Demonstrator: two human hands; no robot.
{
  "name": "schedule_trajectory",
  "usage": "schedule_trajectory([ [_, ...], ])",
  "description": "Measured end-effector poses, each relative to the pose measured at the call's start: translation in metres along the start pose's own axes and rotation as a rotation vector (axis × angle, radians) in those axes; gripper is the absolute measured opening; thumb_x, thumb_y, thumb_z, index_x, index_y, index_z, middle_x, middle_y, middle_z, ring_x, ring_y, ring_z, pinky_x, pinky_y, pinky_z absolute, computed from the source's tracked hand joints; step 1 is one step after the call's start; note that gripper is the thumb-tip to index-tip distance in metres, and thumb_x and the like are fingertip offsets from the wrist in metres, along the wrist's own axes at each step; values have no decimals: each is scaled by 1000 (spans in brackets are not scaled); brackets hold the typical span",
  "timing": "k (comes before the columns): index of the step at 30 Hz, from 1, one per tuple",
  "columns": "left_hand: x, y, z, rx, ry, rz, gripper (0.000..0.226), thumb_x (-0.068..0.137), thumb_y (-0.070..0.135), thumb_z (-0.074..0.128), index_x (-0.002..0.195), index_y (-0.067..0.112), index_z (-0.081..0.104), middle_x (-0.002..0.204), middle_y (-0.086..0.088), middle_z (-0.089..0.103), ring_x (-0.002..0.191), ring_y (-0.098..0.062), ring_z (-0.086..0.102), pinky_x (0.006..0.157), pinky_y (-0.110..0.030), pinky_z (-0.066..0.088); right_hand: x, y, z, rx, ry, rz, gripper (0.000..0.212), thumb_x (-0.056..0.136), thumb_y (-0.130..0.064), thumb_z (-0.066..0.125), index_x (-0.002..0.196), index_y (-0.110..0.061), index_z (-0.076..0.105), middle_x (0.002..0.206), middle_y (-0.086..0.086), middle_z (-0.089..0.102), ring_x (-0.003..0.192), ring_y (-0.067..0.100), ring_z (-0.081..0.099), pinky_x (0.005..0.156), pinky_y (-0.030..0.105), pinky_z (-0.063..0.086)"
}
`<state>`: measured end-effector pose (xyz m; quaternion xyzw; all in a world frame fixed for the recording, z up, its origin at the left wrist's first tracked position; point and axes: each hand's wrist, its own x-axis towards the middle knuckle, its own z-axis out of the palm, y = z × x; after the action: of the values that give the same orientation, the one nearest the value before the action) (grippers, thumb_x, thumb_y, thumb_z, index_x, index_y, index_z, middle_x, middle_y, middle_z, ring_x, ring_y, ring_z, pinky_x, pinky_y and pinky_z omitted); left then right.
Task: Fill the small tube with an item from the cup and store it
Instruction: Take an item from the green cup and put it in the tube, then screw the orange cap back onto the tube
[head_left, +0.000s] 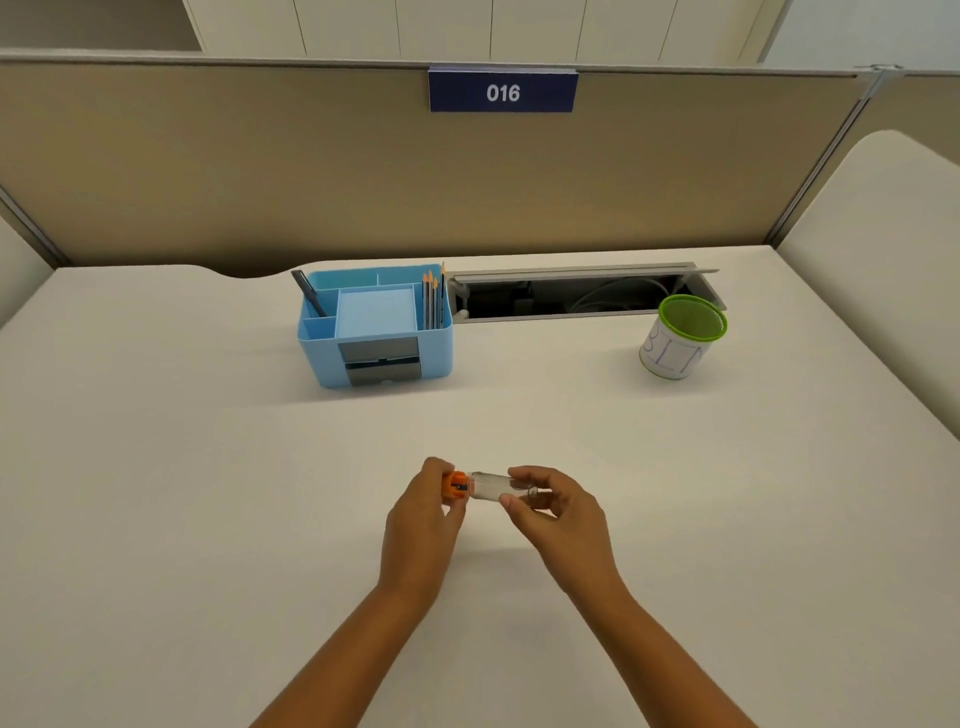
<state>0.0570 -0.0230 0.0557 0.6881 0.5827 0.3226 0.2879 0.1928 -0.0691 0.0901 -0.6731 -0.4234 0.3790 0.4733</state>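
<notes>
STEP: we are judging the cap is being worked | HANDS: left hand (423, 512) pinching orange cap (457, 485), right hand (553, 506) gripping clear tube (496, 486), lower centre above worktop (208, 467) | NEXT: reaching the green-rimmed cup (680, 338), right of centre.

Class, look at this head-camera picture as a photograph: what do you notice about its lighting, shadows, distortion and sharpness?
Head view: soft, even light, only faint shadows under the left hand and right hand; wide-angle bending curves the partition and desk edges; the clear tube and orange cap look slightly soft; the 016 sign reads sharply.
</notes>
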Motion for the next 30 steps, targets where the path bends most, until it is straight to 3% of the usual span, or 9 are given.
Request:
schedule_trajectory([
  [3,2,5,-1,8,15,19,26,81,17,64,95,29,46,90,8,60,77,-9,56,66,-4,35,-1,-4,2,-7,16,-57,28,76,-17,71,86,-41,63,92,-17,66,78,-6,60,61,1,43],
  [7,2,9,-2,3,22,20,29,82,13,62,108,20,52,104,-1,65,87,-9,57,81,-17,42,-2,-5,6,-5,29,-100,27,76,-16,72,91,-36,63,95,-14,66,81,-5,59,65,1,45],
  [10,1,13,-2,-62,13,-49,35,84,7,58,117,18,51,117,-4,63,105,-18,59,95,-30,43,-2,-4,7,7,45,-106,27,76,-14,72,93,-34,64,95,-15,66,82,-5,59,66,2,46],
  [12,1,17,-3,-131,30,-110,35,87,4,53,119,16,52,121,-5,61,103,-17,57,96,-29,40,-3,-3,8,15,53,-103,26,76,-14,72,94,-31,65,95,-16,66,83,-5,59,65,1,45],
  [14,3,22,-3,-282,51,-230,30,88,4,51,116,15,55,120,-7,61,98,-13,54,94,-29,41,-4,-1,9,20,66,-94,26,76,-13,72,96,-29,66,96,-16,66,83,-5,59,64,1,45],
  [17,7,30,-7,-788,79,-532,17,87,12,55,103,12,63,112,-11,63,100,-22,59,90,-34,48,-6,1,13,30,91,-51,26,77,-17,72,98,-29,65,93,-18,66,81,-8,59,62,0,44],
  [19,8,31,-10,-1002,93,-611,13,87,11,54,97,9,63,106,-12,64,98,-25,62,86,-34,49,-9,3,17,26,73,-23,28,78,-19,71,103,-29,63,91,-21,64,79,-8,61,62,-1,44],
  [25,9,32,-12,-1016,70,-477,12,84,6,56,89,14,64,99,-8,67,95,-23,63,88,-35,49,-8,5,22,39,-5,57,32,81,-21,68,112,-22,62,93,-11,68,78,2,65,66,5,48],
  [30,14,35,-15,-928,-54,-393,13,80,7,63,85,18,67,100,-5,69,92,-21,66,81,-31,53,-6,0,19,165,-362,232,28,92,-23,49,119,-26,44,93,-1,64,77,11,65,68,22,54],
])
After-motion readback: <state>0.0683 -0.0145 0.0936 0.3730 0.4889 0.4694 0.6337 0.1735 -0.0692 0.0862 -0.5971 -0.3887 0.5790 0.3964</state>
